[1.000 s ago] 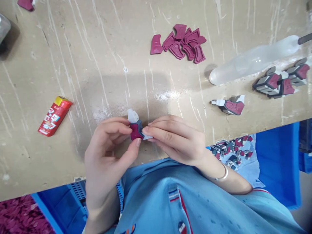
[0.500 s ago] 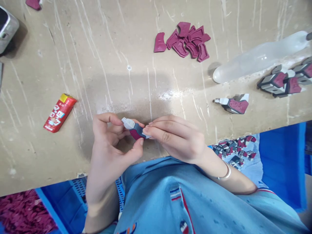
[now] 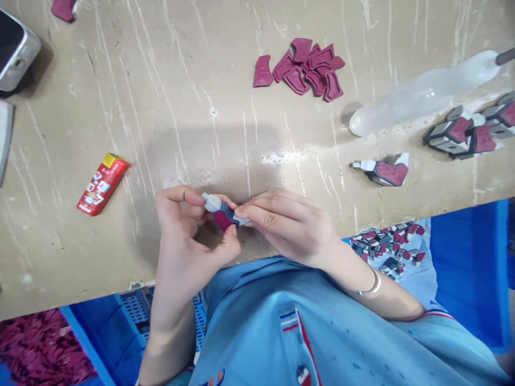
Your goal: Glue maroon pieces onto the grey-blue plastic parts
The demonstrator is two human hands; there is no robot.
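Note:
Near the table's front edge, a small grey, white and maroon plastic toy part (image 3: 224,216) is held between both hands. My left hand (image 3: 191,236) pinches it, with the index finger at its pale end and the thumb at its lower maroon side. The fingers of my right hand (image 3: 287,225) close on its other end and cover part of it. A similar assembled part (image 3: 386,170) lies to the right on the table. Farther back is a loose pile of thin maroon pieces (image 3: 316,67).
A red box with a yellow end (image 3: 102,185) lies at left, near a silver-edged device (image 3: 20,51). At right are a translucent bottle (image 3: 422,94) and more assembled parts (image 3: 462,134). Below the table, blue bins (image 3: 470,273) hold assembled parts and maroon pieces (image 3: 40,348).
The view has shifted slightly, showing more at the left edge. Both hands keep their hold on the toy part, with hardly any change in its position.

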